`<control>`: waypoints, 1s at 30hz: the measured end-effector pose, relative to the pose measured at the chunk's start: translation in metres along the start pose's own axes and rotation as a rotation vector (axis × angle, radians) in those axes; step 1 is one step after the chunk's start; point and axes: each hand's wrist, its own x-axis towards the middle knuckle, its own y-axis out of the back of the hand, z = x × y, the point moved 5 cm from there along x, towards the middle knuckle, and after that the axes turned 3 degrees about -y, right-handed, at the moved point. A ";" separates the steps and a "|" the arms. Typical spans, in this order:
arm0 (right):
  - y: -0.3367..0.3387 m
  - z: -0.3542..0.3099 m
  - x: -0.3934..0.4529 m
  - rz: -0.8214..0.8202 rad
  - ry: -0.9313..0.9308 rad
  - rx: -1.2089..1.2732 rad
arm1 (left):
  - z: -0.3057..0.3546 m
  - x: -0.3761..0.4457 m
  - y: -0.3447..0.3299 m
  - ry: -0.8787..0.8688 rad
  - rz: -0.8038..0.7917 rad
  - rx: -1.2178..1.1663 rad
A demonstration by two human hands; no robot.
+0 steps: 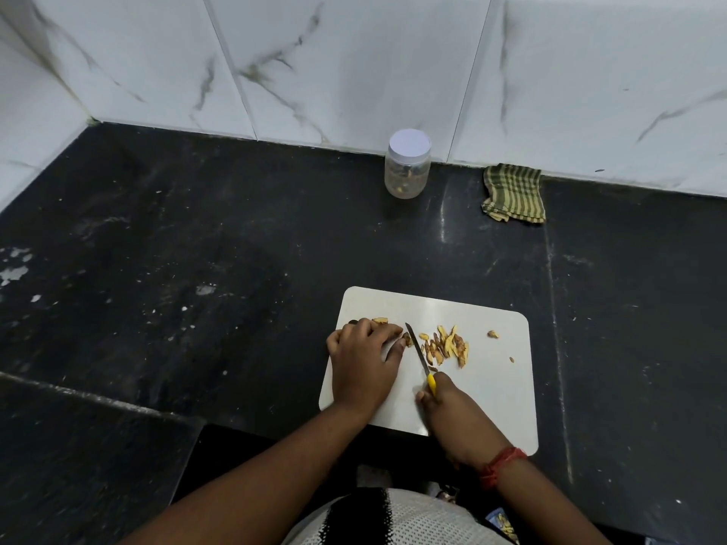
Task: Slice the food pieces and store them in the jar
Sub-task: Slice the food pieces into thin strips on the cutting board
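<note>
A white cutting board [484,391] lies on the black counter in front of me. My left hand [364,357] presses down on a brown food piece [406,339] at the board's left side, fingers curled over it. My right hand [448,403] is shut on a yellow-handled knife [420,354], whose blade rests on the board right beside my left fingertips. A pile of thin yellow-brown slices [446,346] lies to the right of the blade. One uncut piece [379,320] sits behind my left hand. The clear jar [407,169] with a white lid stands by the far wall, closed, with a few slices inside.
A folded green checked cloth [513,192] lies against the marble-tiled wall to the right of the jar. Two small loose bits [492,334] sit on the board's right part. The black counter [196,249] stretches left, with a step edge near the front left.
</note>
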 end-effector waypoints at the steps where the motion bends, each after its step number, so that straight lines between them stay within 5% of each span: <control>1: 0.001 0.000 -0.001 0.001 0.005 0.010 | 0.001 0.000 0.000 -0.008 0.003 0.010; 30: -0.005 -0.012 0.001 -0.097 0.006 0.125 | -0.012 0.010 0.006 0.053 -0.048 -0.054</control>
